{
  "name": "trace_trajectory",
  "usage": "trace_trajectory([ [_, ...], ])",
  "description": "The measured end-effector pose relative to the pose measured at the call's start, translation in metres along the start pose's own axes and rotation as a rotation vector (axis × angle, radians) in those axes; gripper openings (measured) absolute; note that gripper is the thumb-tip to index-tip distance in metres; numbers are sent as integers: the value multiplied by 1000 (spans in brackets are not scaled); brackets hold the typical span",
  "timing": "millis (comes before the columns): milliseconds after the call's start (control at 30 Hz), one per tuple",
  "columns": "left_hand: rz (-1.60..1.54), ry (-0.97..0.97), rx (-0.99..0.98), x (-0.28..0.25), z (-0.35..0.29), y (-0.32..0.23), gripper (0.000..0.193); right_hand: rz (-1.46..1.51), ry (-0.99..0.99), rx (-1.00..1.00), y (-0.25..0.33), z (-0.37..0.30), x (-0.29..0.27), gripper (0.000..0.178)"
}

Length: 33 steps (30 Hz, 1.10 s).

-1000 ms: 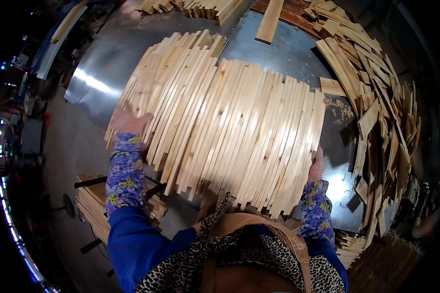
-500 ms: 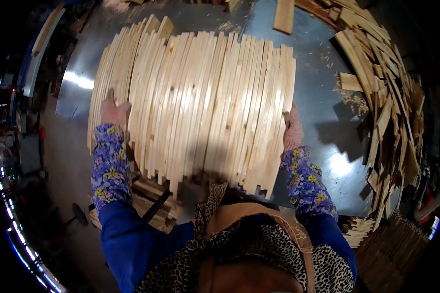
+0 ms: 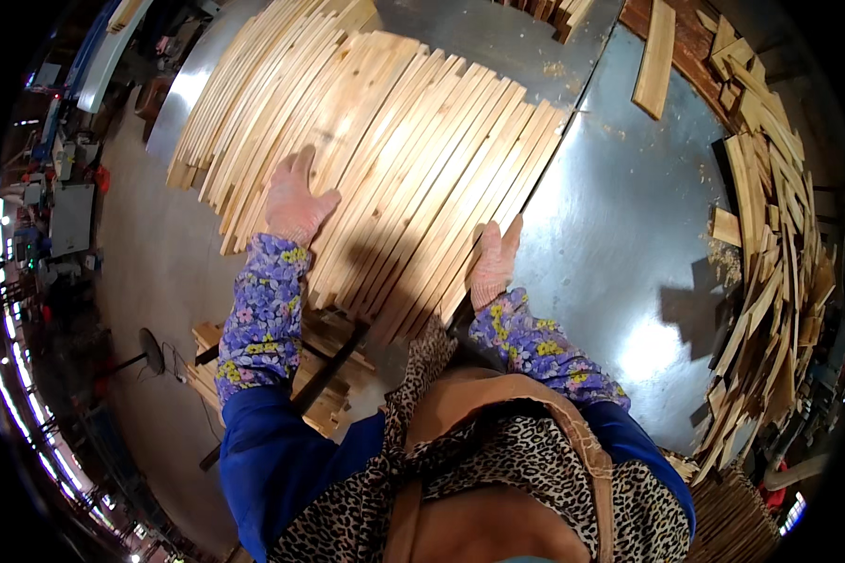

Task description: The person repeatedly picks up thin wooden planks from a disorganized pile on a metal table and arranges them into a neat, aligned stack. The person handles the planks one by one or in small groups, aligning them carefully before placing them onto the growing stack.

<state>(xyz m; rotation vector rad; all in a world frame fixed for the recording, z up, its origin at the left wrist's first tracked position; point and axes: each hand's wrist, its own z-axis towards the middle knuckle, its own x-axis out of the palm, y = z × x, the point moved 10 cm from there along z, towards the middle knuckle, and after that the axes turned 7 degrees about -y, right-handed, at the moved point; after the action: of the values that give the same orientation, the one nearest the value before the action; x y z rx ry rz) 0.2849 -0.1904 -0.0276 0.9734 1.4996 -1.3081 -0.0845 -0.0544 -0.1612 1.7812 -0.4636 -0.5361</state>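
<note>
A wide row of pale wooden slats [image 3: 422, 178] lies side by side across the metal table, slanting up to the right. A broader board face [image 3: 371, 89] shows among them left of the middle. My left hand [image 3: 296, 202], in a thin pinkish glove, rests on the slats with its fingers stretched and thumb apart. At the row's right edge, my right hand [image 3: 495, 263] is against the outermost slat, its fingers extended and thumb apart. Neither hand is wrapped around a slat.
The shiny metal table [image 3: 620, 235] extends to the right. A heap of wood offcuts [image 3: 770, 272] lines its right side, with a loose board [image 3: 655, 61] at the far right. More timber [image 3: 333, 375] is stacked low at the left, near a dark round-based stand [image 3: 150, 350].
The slats have turned clockwise and shifted left and away in view. My left hand has moved right onto the slats, and my right hand has come inward along the row's right edge.
</note>
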Motion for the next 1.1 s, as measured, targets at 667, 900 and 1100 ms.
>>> trace_trajectory([
  [667,-12,-320,402,52,-66,-49,72,-757,467,-501,212,244,195,60],
  [900,58,-778,849,-82,-47,-157,12,-655,461,-475,283,88,185,72],
  [1100,346,-425,1099,-142,-16,-194,85,190,1314,158,278,36,219,20],
])
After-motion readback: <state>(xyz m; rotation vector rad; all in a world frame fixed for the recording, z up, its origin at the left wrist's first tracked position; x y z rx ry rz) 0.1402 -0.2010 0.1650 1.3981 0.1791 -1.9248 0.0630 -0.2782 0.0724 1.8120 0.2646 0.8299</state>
